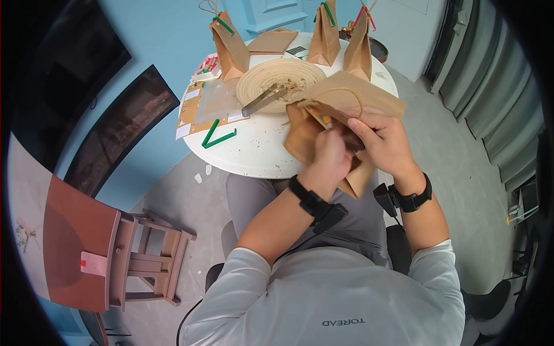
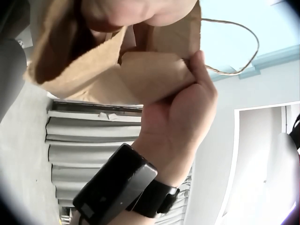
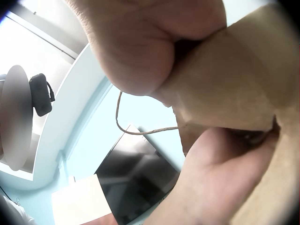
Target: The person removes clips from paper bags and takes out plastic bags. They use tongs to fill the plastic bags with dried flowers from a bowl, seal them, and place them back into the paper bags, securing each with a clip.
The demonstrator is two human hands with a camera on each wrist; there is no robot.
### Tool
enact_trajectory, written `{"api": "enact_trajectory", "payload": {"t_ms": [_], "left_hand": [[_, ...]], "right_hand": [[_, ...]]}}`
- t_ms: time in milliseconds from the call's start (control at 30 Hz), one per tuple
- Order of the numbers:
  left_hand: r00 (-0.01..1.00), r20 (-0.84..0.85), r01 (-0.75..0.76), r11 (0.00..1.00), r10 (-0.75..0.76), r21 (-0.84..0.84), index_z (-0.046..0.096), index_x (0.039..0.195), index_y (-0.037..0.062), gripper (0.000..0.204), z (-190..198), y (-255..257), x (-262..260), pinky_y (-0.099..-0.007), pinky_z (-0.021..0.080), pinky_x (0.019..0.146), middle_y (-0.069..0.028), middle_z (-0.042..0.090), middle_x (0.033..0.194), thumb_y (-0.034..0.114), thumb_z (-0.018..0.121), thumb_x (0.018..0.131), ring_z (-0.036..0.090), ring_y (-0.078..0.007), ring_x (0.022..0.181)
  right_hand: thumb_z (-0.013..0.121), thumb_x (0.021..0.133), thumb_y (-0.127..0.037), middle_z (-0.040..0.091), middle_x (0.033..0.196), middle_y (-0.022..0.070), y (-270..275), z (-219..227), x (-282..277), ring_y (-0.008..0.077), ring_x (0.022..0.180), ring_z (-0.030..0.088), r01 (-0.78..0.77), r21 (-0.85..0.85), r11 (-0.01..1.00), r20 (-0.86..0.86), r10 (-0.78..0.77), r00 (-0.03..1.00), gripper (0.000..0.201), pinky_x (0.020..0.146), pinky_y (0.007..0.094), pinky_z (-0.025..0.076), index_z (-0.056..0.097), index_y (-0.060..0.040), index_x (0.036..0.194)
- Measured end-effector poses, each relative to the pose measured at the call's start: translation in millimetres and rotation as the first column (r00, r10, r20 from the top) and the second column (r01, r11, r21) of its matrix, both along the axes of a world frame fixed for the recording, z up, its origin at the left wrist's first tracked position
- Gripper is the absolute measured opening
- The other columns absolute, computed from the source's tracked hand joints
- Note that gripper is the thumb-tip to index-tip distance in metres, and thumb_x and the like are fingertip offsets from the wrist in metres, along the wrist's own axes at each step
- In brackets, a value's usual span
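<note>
A brown paper bag (image 1: 300, 134) (image 2: 150, 77) (image 3: 229, 79) is held tilted above the table's near right edge, its mouth facing the person. My left hand (image 1: 333, 153) (image 2: 140, 9) (image 3: 211, 178) reaches into the mouth, and the bag hides its fingers. With thumb and fingers, my right hand (image 1: 382, 138) (image 2: 180, 110) (image 3: 145, 42) pinches the rim on the right side. A twisted cord handle (image 1: 361, 105) (image 2: 255, 47) (image 3: 145, 133) loops out by the rim. Something small and orange (image 1: 327, 120) shows inside the opening.
On the round white table (image 1: 254, 158) are a woven plate (image 1: 248, 81) with crumbly bits, metal tongs (image 1: 261, 102), a green V-shaped strip (image 1: 214, 140) and translucent sheets (image 1: 219, 101). Three upright paper bags with coloured clips stand behind, one of them (image 1: 231, 55) at the left.
</note>
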State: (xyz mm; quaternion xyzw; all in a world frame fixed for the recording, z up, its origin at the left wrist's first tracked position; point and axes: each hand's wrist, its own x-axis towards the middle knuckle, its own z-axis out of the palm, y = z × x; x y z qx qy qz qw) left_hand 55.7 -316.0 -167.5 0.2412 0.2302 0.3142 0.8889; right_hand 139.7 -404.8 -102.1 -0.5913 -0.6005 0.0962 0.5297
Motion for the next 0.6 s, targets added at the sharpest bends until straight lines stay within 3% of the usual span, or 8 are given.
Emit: {"api": "enact_trajectory", "payload": {"t_ms": [100,200,233,333,367,433,567,600], "left_hand": [[0.991,0.128,-0.028,0.999,0.023,0.033,0.061,0.129,0.0042,0.032,-2.5,7.3,31.7,-0.0448,0.060,0.092,-0.0124,0.066,0.121,0.025,0.047,0.109,0.068,-0.0265,0.106],[0.992,0.044,0.120,0.993,-0.119,-0.018,0.063,0.126,0.0047,0.036,-22.3,25.9,54.0,-0.0420,0.060,0.089,-0.0115,0.068,0.116,0.032,0.047,0.109,0.070,-0.0251,0.104],[0.985,0.067,0.157,0.988,-0.157,0.002,0.065,0.129,0.0066,0.035,-18.9,30.2,51.3,-0.0483,0.058,0.090,-0.0110,0.069,0.123,0.031,0.052,0.107,0.071,-0.0264,0.107],[0.983,0.047,0.179,0.983,-0.178,-0.030,0.065,0.129,0.0060,0.038,-9.3,35.2,37.9,-0.0494,0.058,0.090,-0.0118,0.069,0.122,0.034,0.050,0.107,0.070,-0.0282,0.108],[0.979,0.051,0.197,0.980,-0.196,-0.013,0.065,0.129,0.0061,0.040,-23.7,44.9,46.3,-0.0506,0.059,0.089,-0.0130,0.069,0.123,0.036,0.050,0.108,0.070,-0.0295,0.106],[0.983,0.106,0.157,0.987,-0.153,-0.038,0.065,0.126,0.0062,0.039,-27.3,44.4,56.5,-0.0501,0.060,0.087,-0.0132,0.069,0.120,0.037,0.050,0.107,0.070,-0.0296,0.105],[0.954,0.299,0.069,0.991,-0.032,-0.114,0.065,0.120,0.0059,0.038,-15.2,33.5,58.7,-0.0471,0.061,0.080,-0.0137,0.070,0.111,0.038,0.048,0.109,0.070,-0.0290,0.101],[0.971,0.231,0.083,0.991,-0.058,-0.102,0.065,0.119,0.0059,0.036,-10.9,33.5,57.1,-0.0462,0.061,0.080,-0.0130,0.070,0.109,0.036,0.048,0.109,0.070,-0.0283,0.100]], "right_hand": [[0.068,0.101,-0.010,0.073,0.095,0.0115,1.3,1.8,-1.1,0.0223,0.085,0.068,-0.001,0.014,1.000,-0.071,0.002,0.997,0.018,0.077,0.0339,0.054,0.074,0.0070,0.101],[0.068,0.101,-0.009,0.074,0.096,0.0111,2.0,1.0,3.8,0.0214,0.084,0.066,0.047,0.029,0.998,-0.007,-0.047,0.999,0.017,0.077,0.0334,0.054,0.075,0.0056,0.105],[0.068,0.101,-0.009,0.074,0.097,0.0110,1.6,1.4,7.8,0.0211,0.084,0.066,0.064,0.036,0.997,0.044,-0.065,0.997,0.018,0.077,0.0333,0.054,0.076,0.0051,0.107],[0.068,0.101,-0.009,0.074,0.098,0.0108,-3.0,-0.4,14.1,0.0213,0.084,0.065,0.020,-0.020,1.000,-0.033,-0.020,0.999,0.019,0.077,0.0329,0.053,0.077,0.0037,0.111],[0.068,0.101,-0.009,0.074,0.097,0.0108,-4.2,-0.1,12.8,0.0214,0.085,0.066,0.001,-0.035,0.999,-0.049,-0.003,0.999,0.018,0.078,0.0329,0.053,0.077,0.0038,0.111],[0.068,0.101,-0.009,0.074,0.096,0.0108,-5.3,1.1,9.2,0.0216,0.086,0.066,-0.043,-0.069,0.997,-0.079,0.037,0.996,0.018,0.079,0.0330,0.053,0.077,0.0040,0.111],[0.068,0.102,-0.008,0.074,0.097,0.0108,-2.0,0.6,9.5,0.0210,0.085,0.065,-0.043,-0.037,0.998,0.050,0.045,0.998,0.018,0.080,0.0327,0.053,0.076,0.0044,0.112],[0.068,0.102,-0.008,0.074,0.098,0.0108,-2.5,0.5,12.5,0.0208,0.086,0.065,-0.039,-0.027,0.999,0.069,0.041,0.997,0.018,0.081,0.0326,0.053,0.076,0.0045,0.112]]}}
